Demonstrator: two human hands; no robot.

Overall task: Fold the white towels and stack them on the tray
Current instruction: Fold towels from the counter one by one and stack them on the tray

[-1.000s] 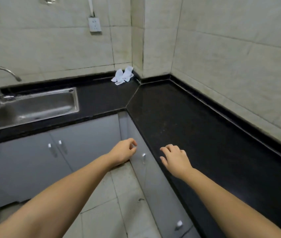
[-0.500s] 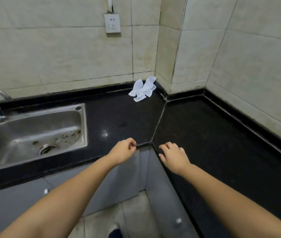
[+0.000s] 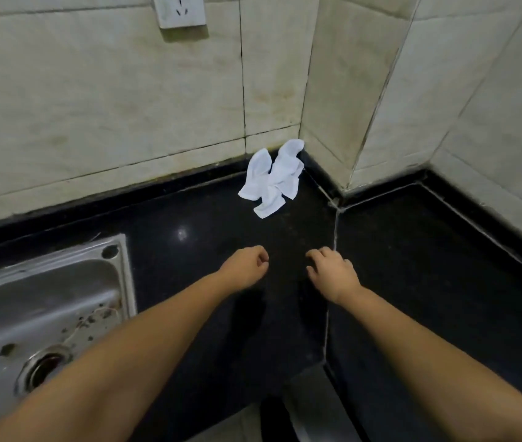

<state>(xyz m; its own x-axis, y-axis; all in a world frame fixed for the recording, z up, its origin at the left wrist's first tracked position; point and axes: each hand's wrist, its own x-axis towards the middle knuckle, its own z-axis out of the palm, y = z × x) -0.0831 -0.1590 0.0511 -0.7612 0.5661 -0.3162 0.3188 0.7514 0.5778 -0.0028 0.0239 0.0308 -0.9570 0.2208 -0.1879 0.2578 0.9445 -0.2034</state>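
At twelve o'clock from both hands, against the tiled wall near the countertop's back corner: crumpled white towels (image 3: 271,178), a small heap on the black countertop (image 3: 412,282), touching nothing else. Left hand (image 3: 245,266) low over the counter, fingers curled loosely, holding nothing. Right hand (image 3: 333,271) just beside it at three o'clock, fingers bent downward and relaxed, also holding nothing. Both well short of the heap. Steel sink (image 3: 43,314) at nine o'clock, wall socket (image 3: 179,10) high at eleven. No tray in view. Probably the reach toward the heap, nothing folded yet. Best done by reaching on to twelve o'clock, pinching one layer only at a free corner, lifting it clear of the tangle, then drawing it back onto open counter and spreading flat before any fold. Worth keeping cloth away from the sink's soiled basin.
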